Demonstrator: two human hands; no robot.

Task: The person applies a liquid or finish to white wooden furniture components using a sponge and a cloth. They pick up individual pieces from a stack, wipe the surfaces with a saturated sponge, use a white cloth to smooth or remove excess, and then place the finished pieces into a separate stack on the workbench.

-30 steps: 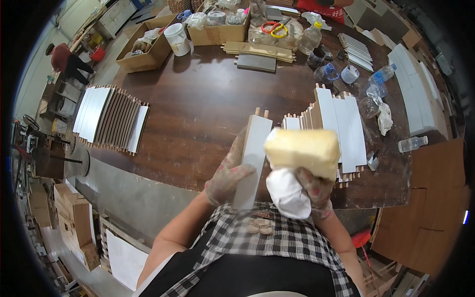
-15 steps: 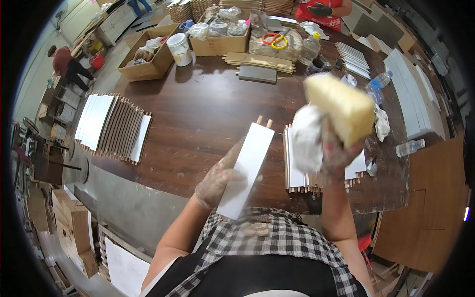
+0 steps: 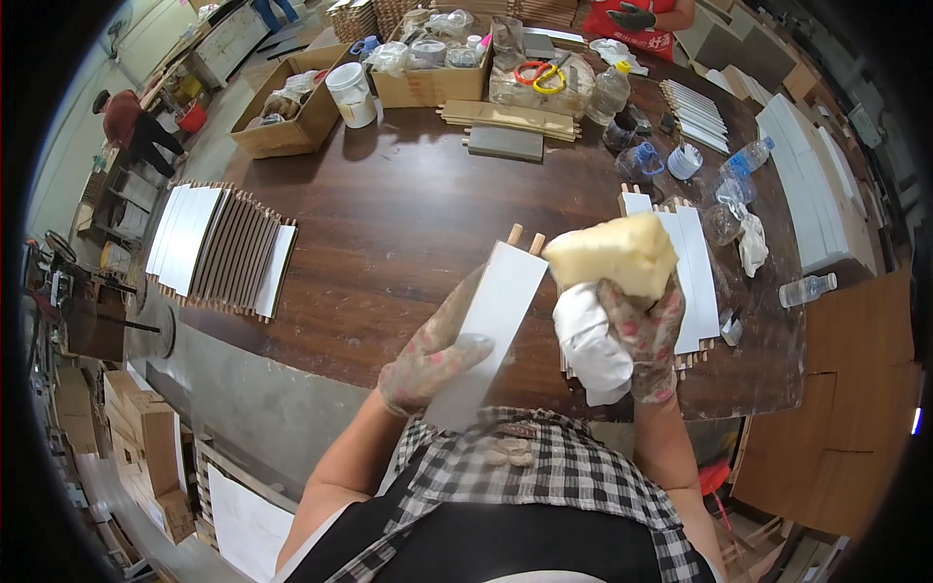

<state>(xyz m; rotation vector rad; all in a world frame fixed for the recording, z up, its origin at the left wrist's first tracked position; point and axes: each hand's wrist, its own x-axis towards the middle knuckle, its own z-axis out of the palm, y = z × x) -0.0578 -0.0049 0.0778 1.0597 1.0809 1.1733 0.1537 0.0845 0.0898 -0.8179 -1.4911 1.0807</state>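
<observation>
My left hand (image 3: pixel 434 360), in a patterned glove, is closed around a white panel (image 3: pixel 501 301) with two wooden dowels sticking out of its far end. The panel is tilted, its lower end near my checked apron. In my right hand (image 3: pixel 643 335), also gloved, are a pale yellow sponge (image 3: pixel 614 255) and a crumpled white cloth (image 3: pixel 591 348). The sponge is just right of the panel's dowel end, with a small gap between. Behind my right hand lies a stack of white doweled panels (image 3: pixel 692 282), partly hidden by the hand and cloth.
At the left lies a row of doweled panels (image 3: pixel 222 248). Cardboard boxes (image 3: pixel 282 141), a white bucket (image 3: pixel 351 95), scissors (image 3: pixel 540 77) and a yellow-capped bottle (image 3: pixel 609 92) stand along the far side. Plastic bottles (image 3: pixel 746 158) are at the right. A gloved person in red (image 3: pixel 637 19) stands across the table.
My right hand has brought the sponge and cloth left and lower, closer to the panel. The panel in my left hand has shifted slightly, and more of the right stack shows.
</observation>
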